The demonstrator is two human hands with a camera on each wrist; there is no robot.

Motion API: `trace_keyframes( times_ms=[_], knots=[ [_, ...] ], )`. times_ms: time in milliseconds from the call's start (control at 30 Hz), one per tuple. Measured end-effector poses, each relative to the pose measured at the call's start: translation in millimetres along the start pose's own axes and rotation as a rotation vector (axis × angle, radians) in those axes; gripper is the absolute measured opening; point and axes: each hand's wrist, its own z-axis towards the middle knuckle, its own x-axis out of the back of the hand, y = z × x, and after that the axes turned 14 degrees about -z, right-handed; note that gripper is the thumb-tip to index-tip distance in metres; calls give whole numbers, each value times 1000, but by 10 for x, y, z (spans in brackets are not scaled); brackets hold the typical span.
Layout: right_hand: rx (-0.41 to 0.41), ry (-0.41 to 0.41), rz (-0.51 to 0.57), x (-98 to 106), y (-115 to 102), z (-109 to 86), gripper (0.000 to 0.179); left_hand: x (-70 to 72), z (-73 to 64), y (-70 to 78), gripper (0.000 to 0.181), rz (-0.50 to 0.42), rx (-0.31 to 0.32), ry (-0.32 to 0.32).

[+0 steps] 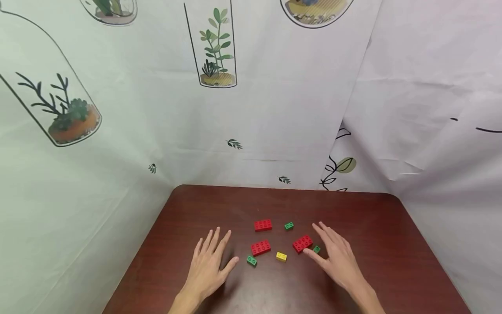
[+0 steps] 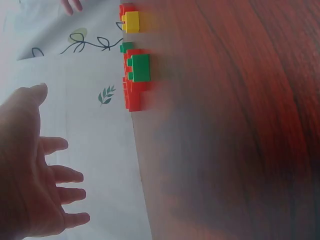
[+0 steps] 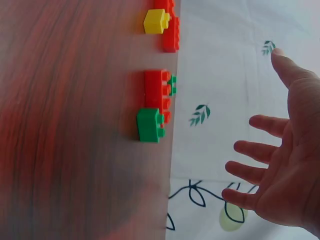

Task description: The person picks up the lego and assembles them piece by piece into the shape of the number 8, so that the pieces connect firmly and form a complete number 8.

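My left hand (image 1: 208,266) hovers over the table, fingers spread, holding nothing. Just right of its thumb lies a small green brick (image 1: 252,261), with a red brick (image 1: 260,247) behind it. My right hand (image 1: 339,257), also spread and holding nothing, is over the right side. Its thumb overlaps the near edge of another red brick (image 1: 302,244) in the head view, and a green brick (image 1: 316,249) shows between thumb and forefinger. A small yellow brick (image 1: 281,256) lies between the hands. Farther back are a third red brick (image 1: 263,225) and a green brick (image 1: 289,226).
The dark reddish-brown table (image 1: 211,203) has rounded far corners. White cloth (image 1: 274,117) printed with plants in jars hangs behind it and along both sides. All the bricks lie studs up and separate around the middle of the table.
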Motion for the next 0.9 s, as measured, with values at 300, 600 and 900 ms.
trace_keyframes(
  times_ms=[300,600,900],
  knots=[
    [36,-9,170,-149,-153,197,79,-4,-25,-20,78,-1,-21,26],
    [-18,-97,291,-251,-297,369,77,-17,-59,-35,77,-10,-39,54],
    [23,-92,368,-367,-369,559,76,-41,-63,-43,76,-29,-41,62]
  ],
)
